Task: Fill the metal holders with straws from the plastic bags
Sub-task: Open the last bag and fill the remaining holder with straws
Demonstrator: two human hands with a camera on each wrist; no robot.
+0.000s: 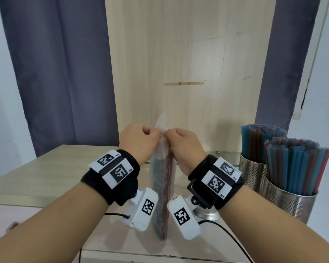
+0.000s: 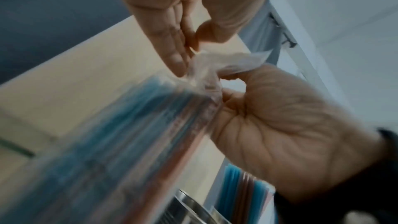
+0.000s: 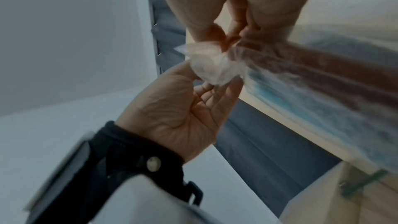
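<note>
Both forearms reach forward over a pale wood table [image 1: 46, 168], each wearing a black wrist strap with white square-code tags and a white camera unit hanging below. The left hand [image 1: 139, 141] and right hand [image 1: 182, 143] meet at the twisted top of a clear plastic bag [image 1: 162, 179] that hangs upright between the wrists. Each hand pinches the bunched plastic neck between thumb and curled fingers, knuckles facing each other and almost touching. In the left wrist view the left hand [image 2: 178, 28] comes in from the top and the right hand [image 2: 280, 125] from the lower right, both closed on the crumpled neck; the right wrist view shows the same grip from the other side, with some blur.

The bag is packed with blue and red straws [image 1: 160, 186], and its lower end hangs close above the table's near part.

Small letters on the wrist tags are too small to read with certainty.

To the right of the bag, 2 perforated metal holders stand together near the table's right edge: the nearer holder [image 1: 291, 202] and the farther holder [image 1: 253, 173], both filled with upright blue and red straws. Behind the bag rises a light wood panel [image 1: 188, 54] with grey curtains [image 1: 61, 73] either side. The table to the left of the bag is bare wood.
</note>
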